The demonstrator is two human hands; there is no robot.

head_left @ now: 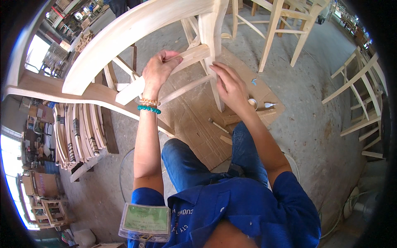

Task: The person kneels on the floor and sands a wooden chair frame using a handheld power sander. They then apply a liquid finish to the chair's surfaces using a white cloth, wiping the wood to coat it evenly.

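A pale, unpainted wooden chair frame stands tilted before me, its broad curved board at the top. My left hand is closed over a flat rail below that board, thumb on the near side; some fingertips are hidden. At the rail's right end, my right hand rests its outstretched fingers against the upright post, thumb apart; nothing shows in it. Under the rail runs a thinner round stretcher. Two beaded bracelets circle my left wrist.
Flattened cardboard covers the floor under the chair, with a brush-like stick, small scraps and a white tube on it. Curved wooden parts are stacked at left. More chair frames stand at the back right and far right.
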